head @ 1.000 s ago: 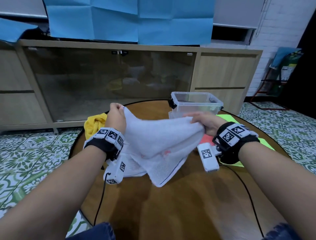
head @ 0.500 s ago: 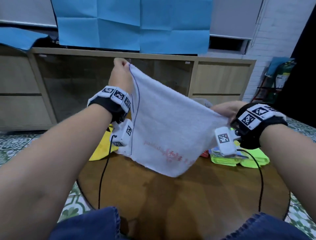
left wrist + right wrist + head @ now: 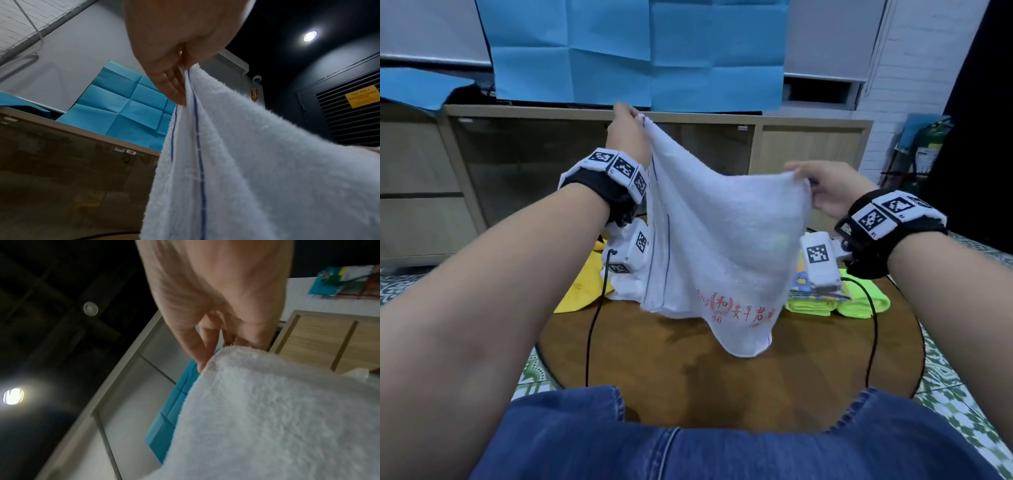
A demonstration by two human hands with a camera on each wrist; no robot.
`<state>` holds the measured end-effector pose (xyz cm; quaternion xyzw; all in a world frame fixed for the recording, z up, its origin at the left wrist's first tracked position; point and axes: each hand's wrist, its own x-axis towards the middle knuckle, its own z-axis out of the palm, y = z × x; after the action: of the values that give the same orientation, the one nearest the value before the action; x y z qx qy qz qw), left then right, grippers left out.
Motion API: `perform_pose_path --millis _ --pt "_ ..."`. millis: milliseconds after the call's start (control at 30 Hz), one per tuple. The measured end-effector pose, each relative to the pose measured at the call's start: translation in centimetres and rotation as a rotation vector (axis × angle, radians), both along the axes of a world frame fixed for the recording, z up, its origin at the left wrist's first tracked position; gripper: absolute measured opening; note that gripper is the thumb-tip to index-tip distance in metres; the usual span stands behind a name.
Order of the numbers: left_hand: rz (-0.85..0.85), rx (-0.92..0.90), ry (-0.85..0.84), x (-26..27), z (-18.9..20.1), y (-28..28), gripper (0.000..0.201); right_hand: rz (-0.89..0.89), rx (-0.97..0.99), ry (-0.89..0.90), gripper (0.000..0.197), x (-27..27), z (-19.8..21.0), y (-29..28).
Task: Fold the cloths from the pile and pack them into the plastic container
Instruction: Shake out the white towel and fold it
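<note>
The white terry towel with blue stripes and red lettering (image 3: 719, 246) now hangs in the centre of the frame above the round wooden table (image 3: 722, 387), lifted clear and opened for folding. The left hand (image 3: 628, 137) pinches one corner at upper centre, the right hand (image 3: 828, 192) another at mid right. A second ago it hung bunched and lower beside the clear plastic container, which is now hidden.

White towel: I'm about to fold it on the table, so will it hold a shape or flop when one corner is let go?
Probably flop: the towel sags between the left hand and the right hand, its bottom edge hanging loose. It seems light, since fingertip pinches carry it. The fluffy pile likely grips rather than slips.
</note>
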<state>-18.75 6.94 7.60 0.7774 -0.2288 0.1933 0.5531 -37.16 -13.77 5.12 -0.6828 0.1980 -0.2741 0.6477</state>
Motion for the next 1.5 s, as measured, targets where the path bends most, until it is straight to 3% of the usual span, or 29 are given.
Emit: perform_pose_path --millis 100,167,267,367,467,600,667,833,933,1067,1200,1300,1500 --pt "-0.004 -0.039 0.014 -0.3 0.4 0.2 0.006 -0.129 0.133 -0.250 0.012 -0.1 0.3 -1.5" --pt "-0.026 -0.083 0.036 -0.1 0.6 0.2 0.015 -0.164 0.062 -0.255 0.017 -0.2 0.8 -2.2" --pt "-0.099 -0.192 0.087 0.1 0.8 0.1 0.012 -0.123 0.002 -0.261 0.028 0.0 1.6 -3.1" --pt "-0.120 -0.256 0.149 0.1 0.5 0.1 0.016 -0.064 -0.260 -0.093 0.041 0.2 2.6 -2.2" --pt "-0.120 -0.304 0.159 0.6 -0.1 0.2 0.009 -0.265 -0.631 0.067 0.027 0.7 3.5 -1.4" --pt "-0.125 -0.243 0.072 1.4 -0.8 1.0 0.020 -0.321 -0.669 0.105 0.029 1.6 4.5 -1.3" --pt "-0.153 -0.191 0.052 1.8 -1.0 1.5 0.031 -0.305 -0.708 0.138 0.019 2.0 4.8 -1.1" --pt "-0.126 -0.081 0.008 3.5 -2.3 2.2 0.042 -0.233 -0.918 0.304 0.041 3.5 4.7 -2.0" --pt "-0.030 0.084 -0.086 4.7 -3.1 2.3 0.040 -0.347 -1.027 0.334 0.029 4.6 4.2 -2.9" --pt "0.046 0.143 -0.145 6.2 -3.2 2.6 0.035 -0.468 -0.986 0.218 0.020 5.6 3.9 -4.1" --pt "0.050 0.192 -0.213 6.5 -2.6 2.7 0.033 -0.305 -0.818 0.189 0.006 5.8 3.6 -3.8" --pt "0.033 0.181 -0.194 5.9 -2.2 2.5 0.034 -0.282 -0.773 0.181 0.024 5.8 3.3 -3.7" --pt "0.038 0.293 -0.128 5.2 -0.7 2.0 0.041 -0.279 -0.760 0.109 0.026 4.6 2.9 -3.3"
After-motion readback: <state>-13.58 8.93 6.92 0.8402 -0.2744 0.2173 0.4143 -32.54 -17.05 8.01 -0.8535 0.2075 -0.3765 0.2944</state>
